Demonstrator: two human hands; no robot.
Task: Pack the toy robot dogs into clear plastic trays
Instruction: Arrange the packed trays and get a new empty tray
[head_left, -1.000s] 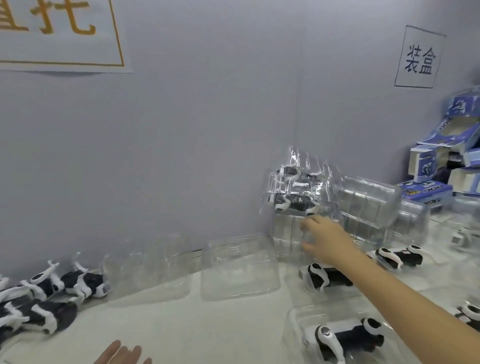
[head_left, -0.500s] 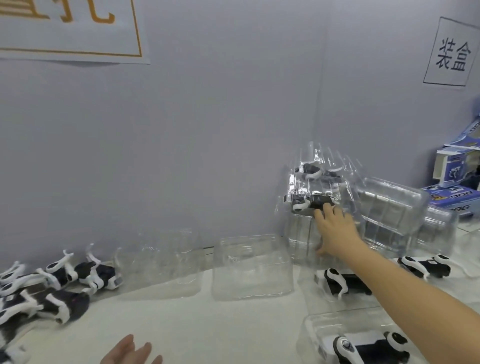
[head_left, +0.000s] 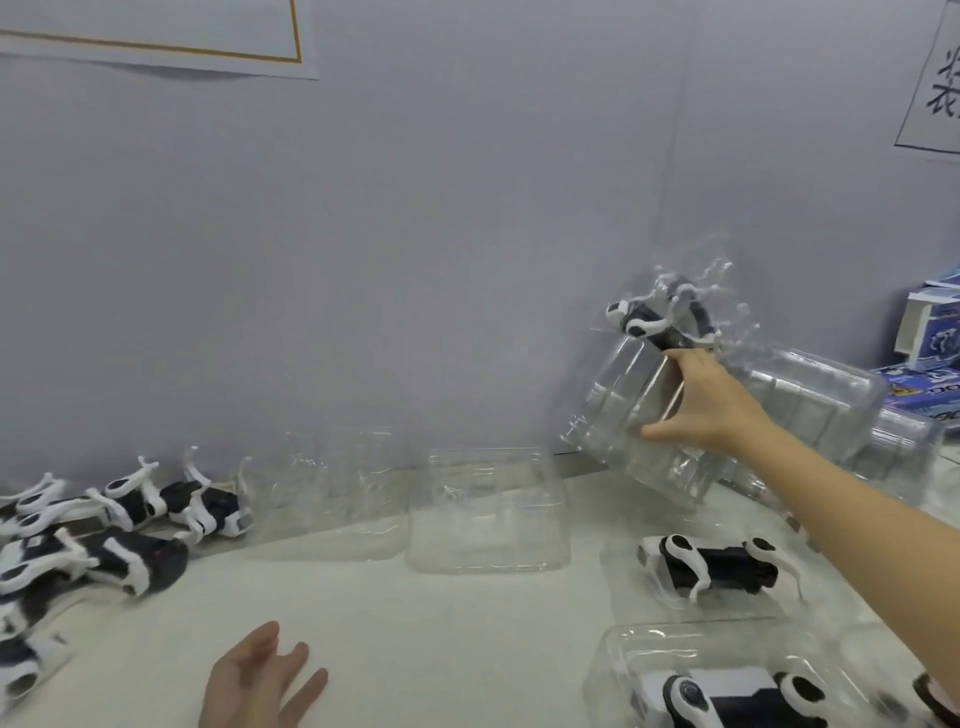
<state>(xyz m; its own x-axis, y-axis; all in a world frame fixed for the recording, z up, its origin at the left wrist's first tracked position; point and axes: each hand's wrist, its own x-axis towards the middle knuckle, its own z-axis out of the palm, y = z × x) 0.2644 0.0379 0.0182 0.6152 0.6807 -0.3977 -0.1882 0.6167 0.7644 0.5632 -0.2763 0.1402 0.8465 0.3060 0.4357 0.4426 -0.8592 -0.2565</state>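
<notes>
**Head view: right hand has tipped the tray stack**

- Right hand (head_left: 711, 410): fingers hooked over the top edge and thumb underneath, gripping the nested stack of clear trays (head_left: 618, 415) by the wall. Half a second ago it only lay against that stack, which stood upright. Now the stack leans over to the left, one corner off the table (head_left: 415, 623).
- The packed tray on top (head_left: 654, 317), with its dog inside, has tilted with the stack and sits just above the fingers.
- My reading: the hand is pulling the stack in for fresh empties. The top tray looks likely to slide off.
- Left hand (head_left: 254, 686): relaxed and spread, palm up, low at the near edge, holding nothing.

Counts
- Packed dogs: three plain to see. One is atop the stack, one is in the middle tray (head_left: 717, 566) under the right forearm, and one is in the near tray (head_left: 727, 696). A fourth may show at the bottom right edge, but it is too cut off to tell.
- Loose dogs (head_left: 119, 525): heaped at far left, at least five. They are blurred, so the count is not firm.
- Single empty trays: one clear in the centre (head_left: 488, 512), and one or more hazy ones to its left [640,960 is unclear].
- Other tray stacks: two lying on their sides behind the right arm (head_left: 810, 400).
- Blue boxes (head_left: 930, 332): several at far right.
</notes>
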